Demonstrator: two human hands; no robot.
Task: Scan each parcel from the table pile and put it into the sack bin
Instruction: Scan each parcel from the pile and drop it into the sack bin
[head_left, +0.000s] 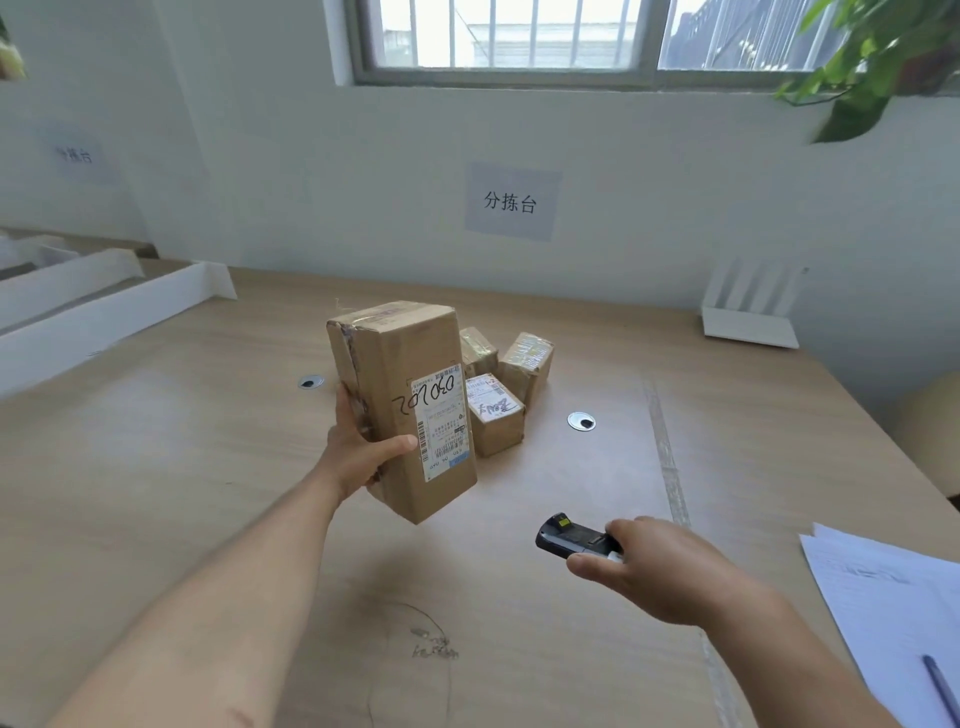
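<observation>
The right grip (660, 571) hides the rear of the scanner (569, 538). Fine print on the label (441, 426) of the parcel (387, 358) is too small to read. Lower right, the frame edge cuts off papers (893, 613) and pen (943, 691).

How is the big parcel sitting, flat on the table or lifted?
Lifted and tilted: the left hand grips the big parcel, its lower corner off the table.

Left hand (358, 457) raised, fingers (344, 415) gripping a parcel (410, 358); right hand (660, 571) lower, fingers curled round a scanner (569, 538).
</observation>
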